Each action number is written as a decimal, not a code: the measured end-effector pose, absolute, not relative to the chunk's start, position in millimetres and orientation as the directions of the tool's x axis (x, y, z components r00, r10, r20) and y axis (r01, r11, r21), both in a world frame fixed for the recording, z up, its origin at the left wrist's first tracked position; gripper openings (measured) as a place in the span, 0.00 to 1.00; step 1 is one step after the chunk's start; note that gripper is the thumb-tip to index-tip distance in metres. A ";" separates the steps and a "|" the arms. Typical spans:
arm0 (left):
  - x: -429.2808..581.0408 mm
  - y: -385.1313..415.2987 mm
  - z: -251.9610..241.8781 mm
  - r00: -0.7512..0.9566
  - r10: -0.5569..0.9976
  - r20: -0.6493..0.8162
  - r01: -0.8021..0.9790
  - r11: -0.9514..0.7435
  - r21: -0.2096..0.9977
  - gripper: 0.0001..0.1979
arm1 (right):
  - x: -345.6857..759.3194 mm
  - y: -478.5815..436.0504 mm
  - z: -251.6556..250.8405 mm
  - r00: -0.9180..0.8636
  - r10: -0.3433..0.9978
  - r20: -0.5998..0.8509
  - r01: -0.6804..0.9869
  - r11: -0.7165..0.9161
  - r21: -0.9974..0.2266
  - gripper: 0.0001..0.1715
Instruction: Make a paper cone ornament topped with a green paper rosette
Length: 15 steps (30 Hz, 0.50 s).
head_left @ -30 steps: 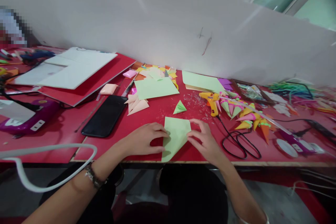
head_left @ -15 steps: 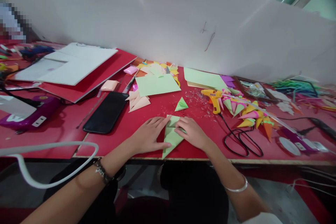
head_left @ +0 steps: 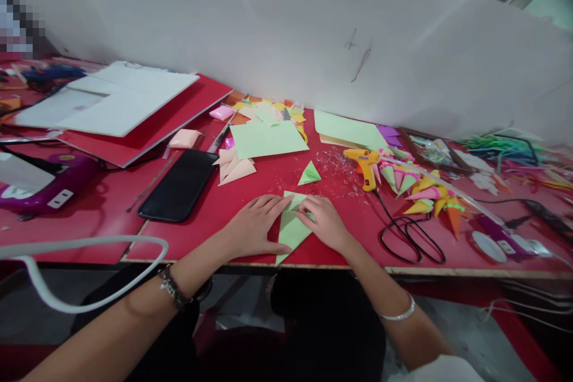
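Note:
A sheet of light green paper (head_left: 292,234), partly folded to a point at the bottom, lies at the table's front edge between my two hands. My left hand (head_left: 257,227) rests flat along its left side, fingers stretched out and the thumb set apart low on the sheet. Over the upper right part, my right hand (head_left: 326,221) has its fingers curled and pressed together on the paper; its fingertips partly hide the fold. Just beyond the hands sits a small folded green paper triangle (head_left: 310,173).
Left of my hands lies a black phone (head_left: 178,185). A yellow glue gun (head_left: 364,167) with a looped black cord lies to the right, beside colourful paper cones (head_left: 425,194). Farther back are a green sheet (head_left: 268,139), peach paper pieces (head_left: 236,166) and white boards (head_left: 134,98).
The view has shifted slightly. Both hands stay on the green paper in nearly the same place, with only a slight shift of the right fingers.

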State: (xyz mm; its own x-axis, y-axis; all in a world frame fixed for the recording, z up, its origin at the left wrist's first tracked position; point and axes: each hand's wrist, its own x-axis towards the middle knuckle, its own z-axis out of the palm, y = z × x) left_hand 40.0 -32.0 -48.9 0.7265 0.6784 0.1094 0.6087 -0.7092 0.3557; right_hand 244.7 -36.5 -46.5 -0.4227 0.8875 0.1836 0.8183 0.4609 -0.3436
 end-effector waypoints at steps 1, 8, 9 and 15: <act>40.1 -32.0 -48.5 0.726 0.679 0.105 0.613 -0.709 0.349 0.46 | 244.9 -36.1 -47.4 -0.422 0.887 0.189 0.818 0.462 -0.342 0.10; 40.4 -35.8 -45.1 0.731 0.677 0.087 0.622 -0.713 0.322 0.44 | 244.4 -36.1 -50.6 -0.415 0.882 0.222 0.825 0.468 -0.317 0.09; 40.3 -36.1 -44.9 0.730 0.677 0.089 0.623 -0.714 0.320 0.44 | 244.2 -36.3 -50.6 -0.416 0.882 0.222 0.827 0.469 -0.310 0.09; 42.4 -27.0 -44.2 0.743 0.663 0.093 0.608 -0.726 0.323 0.43 | 246.6 -30.0 -52.6 -0.411 0.879 0.244 0.836 0.470 -0.285 0.10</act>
